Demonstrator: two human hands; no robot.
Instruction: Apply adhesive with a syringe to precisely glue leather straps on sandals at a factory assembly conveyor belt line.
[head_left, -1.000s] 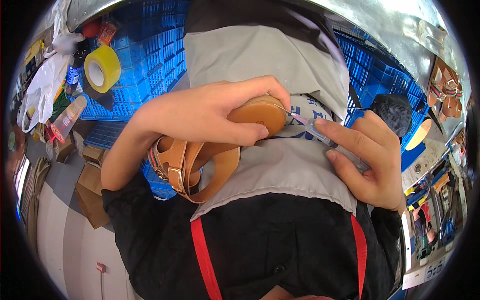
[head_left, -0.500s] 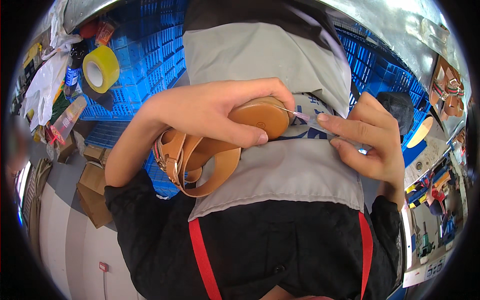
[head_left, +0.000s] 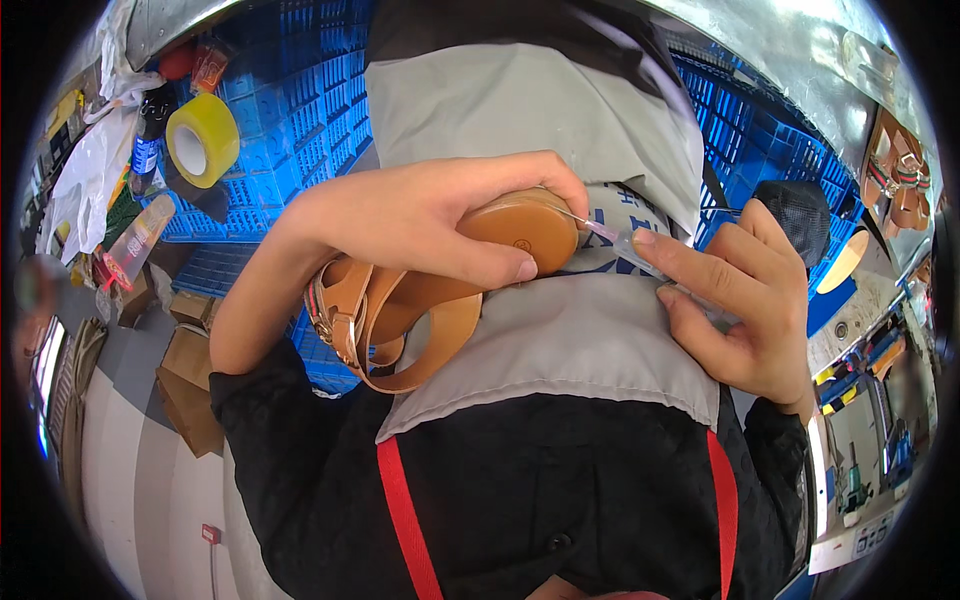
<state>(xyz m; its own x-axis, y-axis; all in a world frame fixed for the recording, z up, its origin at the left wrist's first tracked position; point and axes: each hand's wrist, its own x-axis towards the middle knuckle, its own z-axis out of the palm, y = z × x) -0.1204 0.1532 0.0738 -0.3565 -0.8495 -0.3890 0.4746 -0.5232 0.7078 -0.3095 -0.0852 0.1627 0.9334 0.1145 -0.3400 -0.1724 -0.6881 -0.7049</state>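
Observation:
My left hand (head_left: 430,215) is wrapped round a tan leather sandal (head_left: 515,235), the thumb pressed on its insole and the fingers over the far edge. The heel end points right, and the looped straps with a striped, metal-trimmed band hang to the left. In my right hand (head_left: 750,290) is a clear applicator (head_left: 627,247) with a thin needle and pinkish hub, pinched between thumb and fingers. The needle tip lies at the rim of the sandal's heel end, seemingly touching it. My fingers cover most of the applicator's rear part.
A grey apron (head_left: 560,340) covers my lap beneath the sandal. Blue plastic crates (head_left: 300,110) stand on both sides. A yellow tape roll (head_left: 202,140) is at the left, cardboard (head_left: 188,390) below it. Another strapped sandal (head_left: 905,175) lies on the metal surface at right.
My right hand has shifted slightly right and tilted, its fingers a little more curled, with the applicator turned a bit. My left hand and the sandal are almost unmoved.

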